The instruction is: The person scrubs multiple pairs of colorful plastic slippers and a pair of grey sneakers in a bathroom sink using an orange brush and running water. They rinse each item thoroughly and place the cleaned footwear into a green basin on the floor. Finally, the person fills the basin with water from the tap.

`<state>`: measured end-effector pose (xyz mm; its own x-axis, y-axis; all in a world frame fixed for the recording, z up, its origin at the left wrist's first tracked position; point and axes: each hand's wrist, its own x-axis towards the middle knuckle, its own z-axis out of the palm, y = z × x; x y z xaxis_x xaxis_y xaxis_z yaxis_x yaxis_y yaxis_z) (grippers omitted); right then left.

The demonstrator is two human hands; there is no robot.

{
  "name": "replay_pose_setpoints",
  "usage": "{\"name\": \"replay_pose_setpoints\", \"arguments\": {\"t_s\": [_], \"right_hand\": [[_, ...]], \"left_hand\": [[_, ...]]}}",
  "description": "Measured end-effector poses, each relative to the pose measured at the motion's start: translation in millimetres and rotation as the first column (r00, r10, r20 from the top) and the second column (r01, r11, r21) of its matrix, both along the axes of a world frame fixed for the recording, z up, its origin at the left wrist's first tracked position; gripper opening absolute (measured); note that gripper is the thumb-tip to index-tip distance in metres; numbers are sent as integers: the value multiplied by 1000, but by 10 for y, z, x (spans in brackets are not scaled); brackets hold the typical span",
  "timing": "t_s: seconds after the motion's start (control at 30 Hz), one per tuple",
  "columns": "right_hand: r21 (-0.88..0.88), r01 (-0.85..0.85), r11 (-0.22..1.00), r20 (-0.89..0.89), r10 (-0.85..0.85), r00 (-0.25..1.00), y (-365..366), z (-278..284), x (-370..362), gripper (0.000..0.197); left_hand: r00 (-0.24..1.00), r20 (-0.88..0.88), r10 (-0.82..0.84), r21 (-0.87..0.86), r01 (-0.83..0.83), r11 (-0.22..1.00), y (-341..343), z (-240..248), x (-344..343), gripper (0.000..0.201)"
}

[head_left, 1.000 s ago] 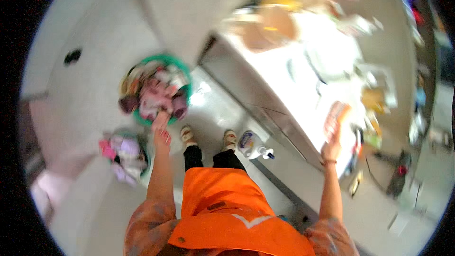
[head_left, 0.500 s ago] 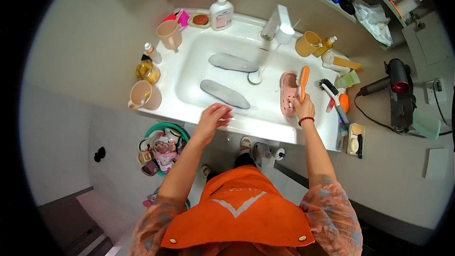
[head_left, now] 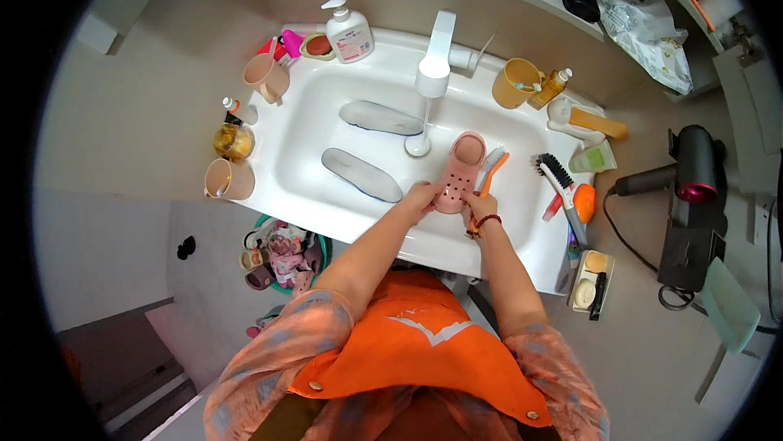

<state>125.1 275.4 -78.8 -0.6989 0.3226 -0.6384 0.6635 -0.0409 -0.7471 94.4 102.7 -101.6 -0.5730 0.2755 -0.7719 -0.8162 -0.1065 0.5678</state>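
A small pink clog shoe (head_left: 458, 170) with holes lies in the white sink (head_left: 326, 115), to the right of the drain. My left hand (head_left: 421, 197) grips its near end. My right hand (head_left: 482, 207) holds an orange-handled brush (head_left: 492, 170) whose head rests beside the clog's right side. Two grey insoles (head_left: 361, 173) lie flat in the basin to the left. A thin stream of water runs from the white tap (head_left: 434, 59) into the drain.
Pink and beige cups (head_left: 229, 179), a soap pump bottle (head_left: 348, 32) and a yellow cup (head_left: 515, 83) stand on the rim. A black brush (head_left: 561, 181), tubes and a soap dish (head_left: 589, 279) lie right. A hairdryer (head_left: 692, 170) sits further right. A green basket (head_left: 281, 252) stands on the floor.
My left hand moved from the sink's front edge to the pink clog. My right hand lowered the brush beside the clog. The view steadied over the sink.
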Motion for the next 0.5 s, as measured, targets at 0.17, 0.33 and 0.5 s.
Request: {"name": "replay_pose_setpoints", "arguments": {"t_s": [0.17,0.33,0.5], "right_hand": [[-292,-45,955,65,67,996,-63,144,-26,36],[-239,-194,951,55,213,975,-244,617,12,53],[552,-394,735,-172,563,809,-378,972,196,51]], "left_hand": [[999,30,32,-112,-29,993,-30,806,-70,33],[913,-401,71,-180,-155,971,-495,739,-161,47],[617,-670,-413,-651,-220,726,-851,1100,-393,44]]}}
